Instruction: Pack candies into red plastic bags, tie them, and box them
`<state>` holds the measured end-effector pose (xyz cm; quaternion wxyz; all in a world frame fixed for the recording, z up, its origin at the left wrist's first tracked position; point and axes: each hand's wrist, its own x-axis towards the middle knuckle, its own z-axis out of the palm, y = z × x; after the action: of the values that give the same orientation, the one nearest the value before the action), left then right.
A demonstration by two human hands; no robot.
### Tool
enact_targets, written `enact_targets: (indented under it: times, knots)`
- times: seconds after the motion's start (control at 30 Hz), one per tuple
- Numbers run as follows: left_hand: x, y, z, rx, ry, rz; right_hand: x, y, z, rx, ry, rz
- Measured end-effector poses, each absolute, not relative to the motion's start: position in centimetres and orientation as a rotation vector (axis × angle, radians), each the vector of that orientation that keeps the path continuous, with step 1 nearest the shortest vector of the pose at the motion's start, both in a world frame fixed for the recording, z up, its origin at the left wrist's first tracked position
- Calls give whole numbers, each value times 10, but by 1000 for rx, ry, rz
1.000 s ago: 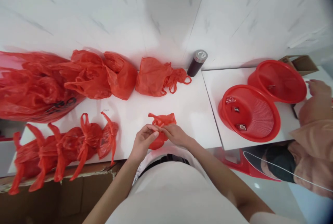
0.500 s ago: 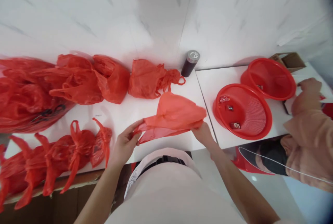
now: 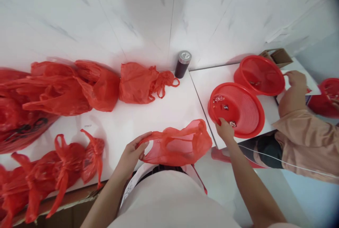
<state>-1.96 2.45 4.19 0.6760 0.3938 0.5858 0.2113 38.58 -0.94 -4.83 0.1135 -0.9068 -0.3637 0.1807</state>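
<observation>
A thin red plastic bag (image 3: 180, 147) hangs open-mouthed in front of my body. My left hand (image 3: 135, 152) pinches its left edge between thumb and fingers. Over at the near rim of a red plastic basket (image 3: 238, 90), my right hand (image 3: 225, 130) is closed on the edge, its fingertips partly hidden by the rim. Several small printed packets lie in this basket, among them a white and red packet (image 3: 218, 98) and a dark packet (image 3: 225, 107).
Tied red bags (image 3: 69, 161) line the near left edge; more red bags (image 3: 97, 83) stand along the wall. A dark tumbler (image 3: 182, 66) stands behind. On the right are a second red basket (image 3: 261, 92), a cardboard box (image 3: 278, 57) and another person's hand (image 3: 296, 78).
My right hand has let go of the bag and moved right to the basket's rim. The bag's mouth has opened toward me. The view has shifted slightly right.
</observation>
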Motion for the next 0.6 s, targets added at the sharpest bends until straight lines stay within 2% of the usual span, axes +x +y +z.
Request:
enact_targets:
  times: [0.1,0.23,0.3,0.43,0.6]
  knots:
    - [-22,23,42,853,1295,499,361,13,-49,-2611,-1109,514]
    - [-26,21,39,844,1310,520,324,46,-47,-2135,-1284,752]
    - [-29,20,37,857,1331,520,321,59,-50,-2017,-1321,763]
    - [-34,17,38,883,1375,527,354,83,-65,-2307,-1199,566]
    - [-33,17,44,878,1423,501,400,115,-92,-2616,-981,672]
